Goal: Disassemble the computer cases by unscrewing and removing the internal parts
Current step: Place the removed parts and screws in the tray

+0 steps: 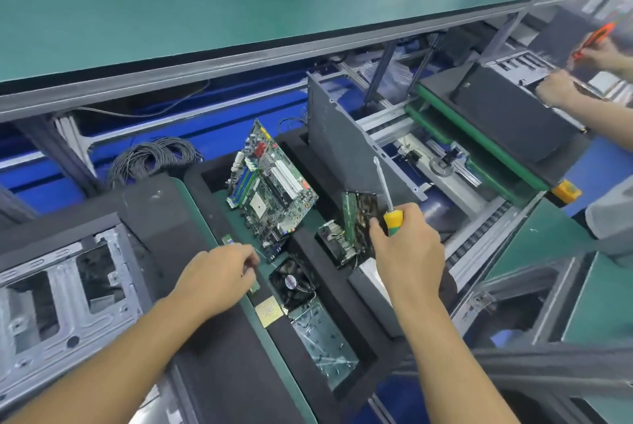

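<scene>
Screwdriver (393,218) fills right hand (407,252); left hand (219,278) pinches memory stick (254,286).

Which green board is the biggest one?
The motherboard with white slots; the card by the screwdriver and the stick in the left hand are smaller.

The screwdriver (393,223) has a shiny metal shaft and a glossy yellow-and-green plastic handle. The computer case (51,300) is dull grey stamped sheet metal. The tray (219,355) is matt black foam. The motherboard (270,194) and memory module (227,240) are green circuit board with a slight sheen.
</scene>
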`<control>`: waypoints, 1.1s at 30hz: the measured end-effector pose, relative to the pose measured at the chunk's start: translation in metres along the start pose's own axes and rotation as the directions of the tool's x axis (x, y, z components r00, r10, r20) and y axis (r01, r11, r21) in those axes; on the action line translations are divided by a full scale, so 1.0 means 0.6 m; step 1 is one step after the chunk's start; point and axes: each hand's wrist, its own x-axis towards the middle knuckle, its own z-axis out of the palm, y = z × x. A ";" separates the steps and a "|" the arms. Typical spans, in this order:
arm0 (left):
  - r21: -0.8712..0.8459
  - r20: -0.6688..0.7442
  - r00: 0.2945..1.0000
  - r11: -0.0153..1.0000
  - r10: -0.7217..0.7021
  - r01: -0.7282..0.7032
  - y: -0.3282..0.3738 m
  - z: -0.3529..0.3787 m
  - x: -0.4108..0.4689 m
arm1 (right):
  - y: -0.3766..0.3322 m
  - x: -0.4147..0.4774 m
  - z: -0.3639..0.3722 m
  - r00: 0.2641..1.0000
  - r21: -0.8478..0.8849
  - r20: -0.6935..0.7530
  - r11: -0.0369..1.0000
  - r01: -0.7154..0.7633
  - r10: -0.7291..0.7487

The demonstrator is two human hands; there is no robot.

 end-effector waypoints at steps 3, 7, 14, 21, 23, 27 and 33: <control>-0.039 -0.041 0.999 0.999 -0.028 0.027 -0.009 -0.008 0.020 | -0.021 0.028 0.023 0.999 -0.048 0.037 0.998 0.038 -0.036; -0.031 0.018 1.000 0.999 0.008 -0.007 -0.013 0.008 0.011 | -0.050 0.065 0.069 0.992 -0.111 0.117 0.991 0.069 -0.056; -0.061 0.025 0.999 0.997 0.047 -0.046 -0.014 0.007 0.009 | -0.081 0.122 0.154 0.971 -0.107 0.223 0.988 0.108 -0.082; -0.239 0.140 0.989 0.971 0.044 -0.009 0.006 0.005 0.018 | -0.078 0.151 0.224 0.946 -0.142 0.319 0.985 0.103 -0.053; -0.282 0.104 0.995 0.959 0.000 0.029 0.016 -0.001 0.037 | -0.071 0.151 0.239 0.935 -0.128 0.353 0.989 0.077 -0.027; -0.294 0.129 0.986 0.946 -0.103 0.137 0.015 0.007 0.069 | -0.054 0.157 0.264 0.903 -0.145 0.430 0.987 0.064 0.005; -0.256 0.210 0.970 0.951 -0.123 0.176 0.001 0.032 0.066 | -0.060 0.195 0.275 0.841 -0.151 0.539 0.988 0.045 0.044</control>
